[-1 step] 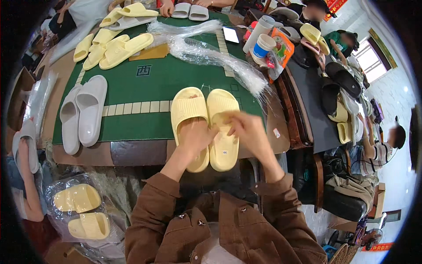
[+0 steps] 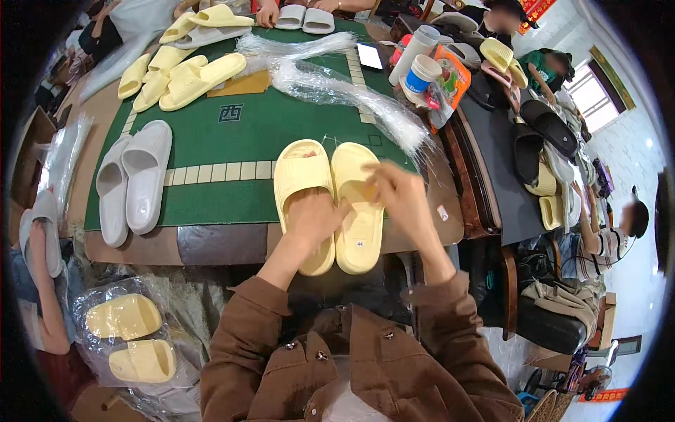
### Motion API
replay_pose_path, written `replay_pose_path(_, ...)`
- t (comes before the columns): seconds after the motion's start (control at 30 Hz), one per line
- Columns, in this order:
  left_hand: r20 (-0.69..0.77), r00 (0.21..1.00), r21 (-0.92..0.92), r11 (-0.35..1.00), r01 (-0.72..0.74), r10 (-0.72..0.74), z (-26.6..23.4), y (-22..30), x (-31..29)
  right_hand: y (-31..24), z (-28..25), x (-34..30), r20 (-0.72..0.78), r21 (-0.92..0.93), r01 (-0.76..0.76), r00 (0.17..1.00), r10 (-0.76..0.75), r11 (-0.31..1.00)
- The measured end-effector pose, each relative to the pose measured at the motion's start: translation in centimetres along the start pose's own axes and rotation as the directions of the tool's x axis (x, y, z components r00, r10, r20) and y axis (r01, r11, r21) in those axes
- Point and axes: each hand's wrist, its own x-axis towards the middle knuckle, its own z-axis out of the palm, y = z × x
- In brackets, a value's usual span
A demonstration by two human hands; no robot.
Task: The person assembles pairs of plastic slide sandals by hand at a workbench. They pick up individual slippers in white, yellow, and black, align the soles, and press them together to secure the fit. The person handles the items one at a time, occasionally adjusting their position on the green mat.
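Note:
A pair of pale yellow slide slippers stands side by side at the table's near edge, toes away from me. My left hand (image 2: pixel 309 218) reaches under the strap of the left slipper (image 2: pixel 302 169), fingertips showing at its toe opening. Its thumb lies against the right slipper (image 2: pixel 358 243), which bears a small white sticker on its heel. My right hand (image 2: pixel 402 197) is at that slipper's right side by the strap, fingers bent together and slightly blurred; anything between them is too small to make out. A thin clear plastic fastener (image 2: pixel 330 141) shows between the toes.
A grey slipper pair (image 2: pixel 144 176) lies left on the green mat (image 2: pixel 211 141). Beyond are more yellow slippers (image 2: pixel 204 81) and bundles of clear plastic strands (image 2: pixel 358 98). Bagged yellow slippers (image 2: pixel 123 316) lie lower left. Cups (image 2: pixel 422 74) stand far right. Other people work around.
My right hand has shifted slightly up and to the right along the right slipper. My left hand and both slippers have stayed nearly still.

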Motion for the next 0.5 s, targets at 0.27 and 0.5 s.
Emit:
replay_pose_path(0.27,-0.159,0.984,0.049,0.997,-0.067,0.074,0.9,-0.4,0.7,7.2,4.3,12.2,-0.001,-0.382,-0.108,0.993,0.116,0.918)
replay_pose_path(0.5,-0.198,0.978,0.077,0.996,-0.050,0.064,2.0,-1.2,0.9,6.6,5.7,11.7,-0.074,-0.021,-0.016,0.997,0.015,1.000)
